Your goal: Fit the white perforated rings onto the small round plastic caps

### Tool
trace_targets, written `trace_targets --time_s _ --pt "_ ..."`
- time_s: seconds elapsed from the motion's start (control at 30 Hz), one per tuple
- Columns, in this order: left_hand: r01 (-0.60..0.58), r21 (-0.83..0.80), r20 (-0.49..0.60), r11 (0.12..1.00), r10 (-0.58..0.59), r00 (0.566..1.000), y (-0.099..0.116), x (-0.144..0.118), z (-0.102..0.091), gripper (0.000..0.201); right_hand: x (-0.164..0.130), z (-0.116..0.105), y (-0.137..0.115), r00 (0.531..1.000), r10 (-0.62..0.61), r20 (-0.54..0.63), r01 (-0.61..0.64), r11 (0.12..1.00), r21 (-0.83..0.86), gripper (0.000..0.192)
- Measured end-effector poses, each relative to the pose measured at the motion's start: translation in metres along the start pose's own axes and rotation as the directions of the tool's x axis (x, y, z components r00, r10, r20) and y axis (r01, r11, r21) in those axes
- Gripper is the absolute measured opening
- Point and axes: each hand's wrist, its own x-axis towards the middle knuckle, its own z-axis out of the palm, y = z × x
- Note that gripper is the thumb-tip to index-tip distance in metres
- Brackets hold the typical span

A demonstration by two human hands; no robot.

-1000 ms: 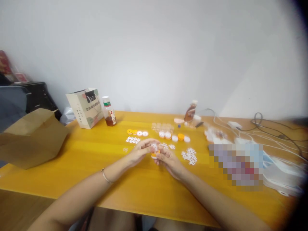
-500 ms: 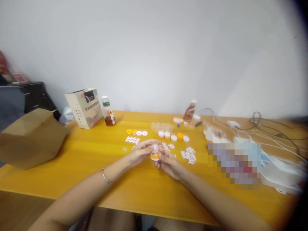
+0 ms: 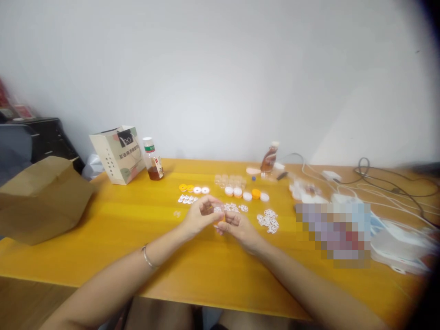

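Left hand (image 3: pixel 198 217) has shifted its thumb across the orange-and-clear container (image 3: pixel 222 220); its fingers and the right hand's (image 3: pixel 243 230) clamp it; uneven pressure risks slippage.

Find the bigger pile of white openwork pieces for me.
In the head view, the white pile lies on the table, just right of the right hand and nearer the person than the orange round piece.

Bench (image 3: pixel 206 275) yel-brn; held pc (image 3: pixel 222 221) orange/clr; discs (image 3: pixel 193 189) orange + wht; gift bag (image 3: pixel 120 160) cream w/ blk patch (image 3: pixel 125 139).
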Motion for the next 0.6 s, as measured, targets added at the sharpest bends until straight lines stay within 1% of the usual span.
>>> trace_targets --time_s 0.1,0.2,0.27,0.33,0.43,0.53,0.6 --pt "-0.039 0.100 -0.119 0.994 0.050 0.992 -0.003 0.000 0.008 0.028 0.000 0.005 0.000 0.994 -0.046 -0.101 0.034 0.992 -0.120 0.024" --pt "-0.063 0.203 -0.265 0.977 0.117 0.957 -0.010 0.000 0.014 0.029 0.000 0.009 0.000 0.974 -0.123 -0.188 0.079 0.972 -0.223 0.024" --pt "-0.066 0.199 -0.305 0.978 0.125 0.944 -0.014 -0.001 0.016 0.030 0.000 0.009 0.000 0.968 -0.142 -0.206 0.092 0.968 -0.235 0.026" --pt "-0.067 0.127 -0.269 0.990 0.099 0.958 -0.016 -0.001 0.016 0.029 0.001 0.009 -0.002 0.976 -0.109 -0.186 0.072 0.978 -0.195 0.026" --pt "-0.036 0.009 -0.143 0.999 0.037 0.989 -0.014 0.000 0.011 0.033 0.001 0.006 -0.005 0.991 -0.041 -0.129 0.028 0.994 -0.103 0.025" --pt "-0.041 -0.047 -0.075 0.998 0.037 0.996 -0.005 0.002 0.005 0.044 0.001 0.003 -0.006 0.995 -0.018 -0.101 0.016 1.000 -0.019 0.026" --pt "-0.056 -0.040 -0.040 0.998 0.054 0.998 0.000 0.003 0.000 0.045 0.001 0.001 -0.007 0.996 -0.015 -0.086 0.016 1.000 0.015 0.026"
